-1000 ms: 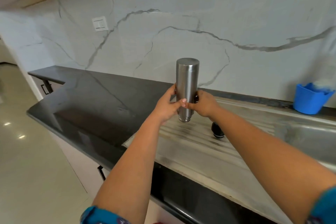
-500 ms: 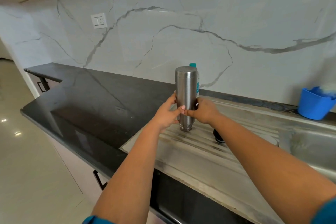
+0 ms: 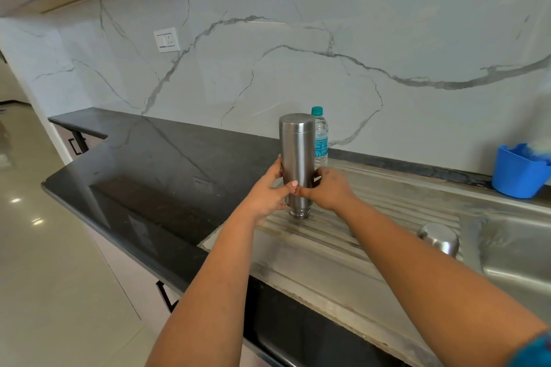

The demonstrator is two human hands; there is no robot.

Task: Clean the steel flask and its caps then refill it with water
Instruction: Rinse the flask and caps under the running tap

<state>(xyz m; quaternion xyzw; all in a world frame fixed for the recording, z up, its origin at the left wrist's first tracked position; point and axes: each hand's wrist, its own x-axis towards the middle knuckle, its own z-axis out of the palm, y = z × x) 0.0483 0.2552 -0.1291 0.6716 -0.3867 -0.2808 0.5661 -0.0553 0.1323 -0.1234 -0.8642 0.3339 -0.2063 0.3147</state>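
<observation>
Flask (image 3: 296,164) is gripped mouth-down on the drainboard (image 3: 328,250) by left hand (image 3: 268,197) and right hand (image 3: 329,191) — draining, it seems — refill still owed.

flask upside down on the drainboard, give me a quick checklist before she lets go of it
1. Steel flask inverted, mouth down: ok.
2. Mouth resting on the ribbed drainboard: ok, it seems to touch.
3. Flask near vertical: ok, slight lean at most.
4. Both hands steadying it: ok, left hand and right hand grip the lower body.
5. Room around it: ok, plastic water bottle stands behind, steel cap lies apart near the sink edge.
6. Inside fully rinsed: cannot tell.
</observation>
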